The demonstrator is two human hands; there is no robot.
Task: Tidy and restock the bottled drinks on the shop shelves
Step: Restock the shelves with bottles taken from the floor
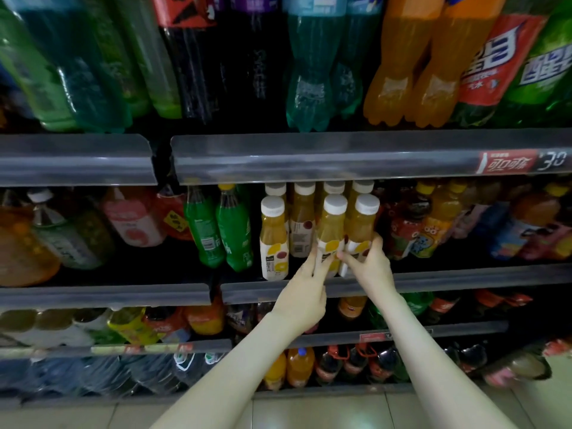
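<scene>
Dim shop, pale tiled flr (325, 410)

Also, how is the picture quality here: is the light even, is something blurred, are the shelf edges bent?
Head view: dim, darkest behind the bottles; the top-shelf bottles are blurred, the held juice bottles sharper; the shelf rails bow from wide-angle distortion; floor tiles show pale glare.
</scene>
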